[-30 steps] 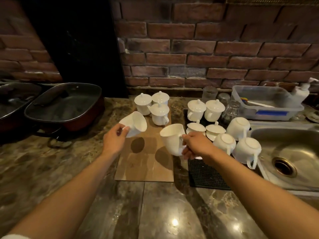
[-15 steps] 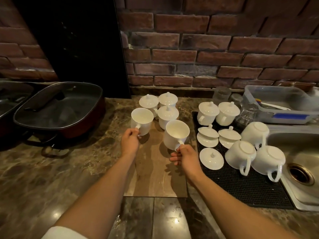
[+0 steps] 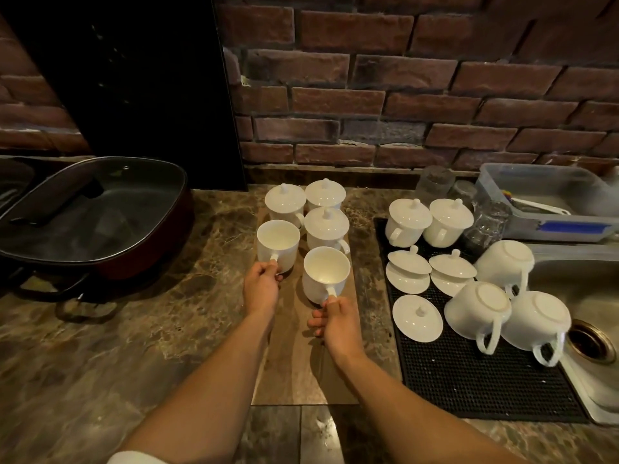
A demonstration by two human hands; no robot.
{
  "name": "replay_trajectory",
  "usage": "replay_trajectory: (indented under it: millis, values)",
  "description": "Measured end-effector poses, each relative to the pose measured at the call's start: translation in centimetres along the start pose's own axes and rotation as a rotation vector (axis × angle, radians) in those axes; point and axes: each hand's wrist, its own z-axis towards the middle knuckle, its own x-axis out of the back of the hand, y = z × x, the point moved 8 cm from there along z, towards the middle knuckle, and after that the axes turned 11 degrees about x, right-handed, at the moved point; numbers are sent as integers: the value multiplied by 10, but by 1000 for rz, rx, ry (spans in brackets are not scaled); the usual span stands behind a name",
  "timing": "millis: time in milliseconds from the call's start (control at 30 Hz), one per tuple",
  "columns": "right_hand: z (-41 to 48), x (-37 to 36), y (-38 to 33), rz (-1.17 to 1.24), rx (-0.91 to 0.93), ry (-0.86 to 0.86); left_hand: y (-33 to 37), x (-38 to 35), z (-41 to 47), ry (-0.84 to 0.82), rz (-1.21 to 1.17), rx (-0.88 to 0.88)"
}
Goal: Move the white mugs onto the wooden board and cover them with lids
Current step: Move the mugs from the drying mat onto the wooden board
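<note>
Marbled brown stone forms the tabletop (image 3: 140, 329) below a brick wall (image 3: 402, 95); the steel sink (image 3: 589, 296) is cut off at right. Two open white mugs are held by their handles on the wooden board (image 3: 301, 373): the left hand (image 3: 262, 287) is closed on the left mug (image 3: 278, 244), the right hand (image 3: 335, 324) on the right mug (image 3: 325, 274). Loose lids (image 3: 417, 317) are seen on the black mat (image 3: 475, 380).

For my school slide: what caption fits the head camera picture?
Two hands, left hand and right hand, set open white mugs on the wooden board beside three lidded ones.
</note>
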Motion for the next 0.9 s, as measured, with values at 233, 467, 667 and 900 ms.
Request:
replay_trajectory:
  millis: [233,467,667,900]
  values:
    - [3,-3,2,58,-15,18,-3,-3,6,-4,-22,2]
    - [4,-8,5,24,-19,28,-5,-2,13,-26,-66,11]
    - [6,-10,9,4,-36,49,-6,-6,16,-73,-74,24]
    - [6,-11,11,21,-69,50,-4,-11,11,-97,-31,36]
